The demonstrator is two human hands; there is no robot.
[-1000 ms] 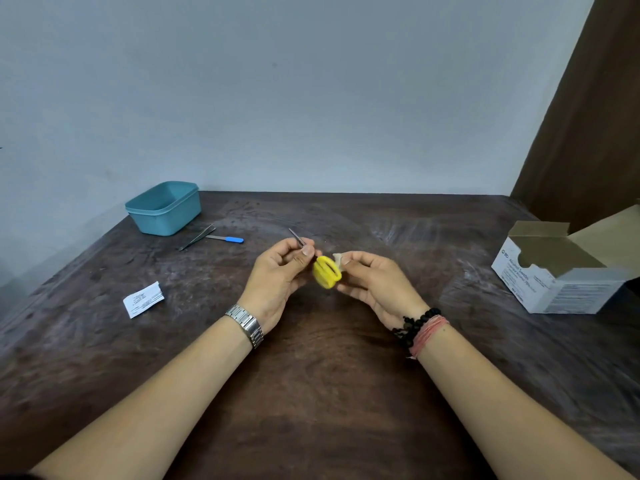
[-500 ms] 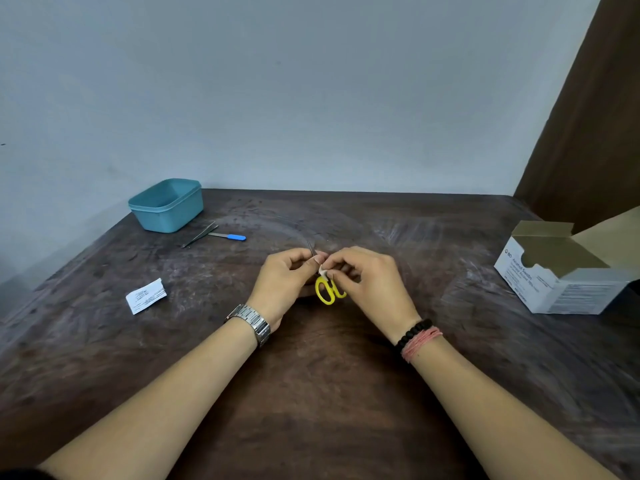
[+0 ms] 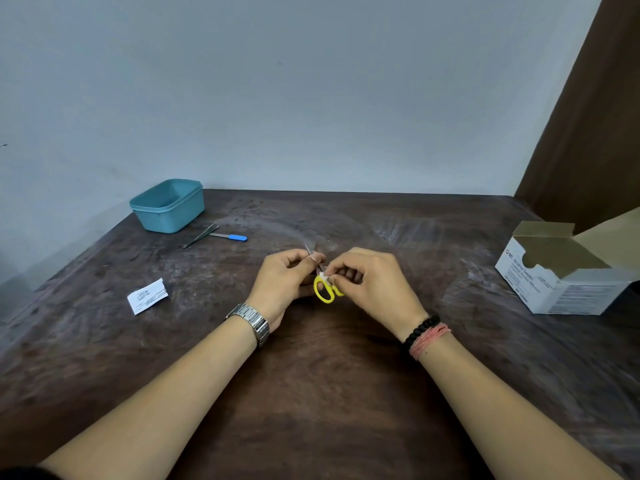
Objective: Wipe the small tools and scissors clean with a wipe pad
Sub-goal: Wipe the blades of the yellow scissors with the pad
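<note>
Scissors (image 3: 323,289), yellow-handled, sit between your two hands over the middle of the table (image 3: 311,393). Your left hand (image 3: 287,280) grips them by the blades, fingers and thumb curled round the metal, blade tips poking out past the thumb away from you, yellow loops hanging toward you. Your right hand (image 3: 372,282) pinches a small white wipe pad (image 3: 324,276) between thumb and fingertips, pad touching the scissors where blades meet handles. Both hands are closed on something: left on the scissors, right on the pad. Whether the blades are parted or together: cannot tell, mostly hidden by your fingers.

Silver watch (image 3: 254,322) on your left wrist; black bead bracelet (image 3: 420,329) and pink thread band (image 3: 431,341) on your right wrist.

Far left of your left hand, toward the wall: teal plastic tub (image 3: 168,206). Just beside it, nearer your hands: metal tweezers (image 3: 201,234) and a small blue-handled tool (image 3: 230,236), lying flat, their near ends close together, touching or not unclear. Left of your left hand, nearer you than the tools: a torn white wipe sachet (image 3: 147,296), flat on the table.

Well right of your right hand: white cardboard swab box (image 3: 561,282), lid flap open, near the table's edge.
</note>
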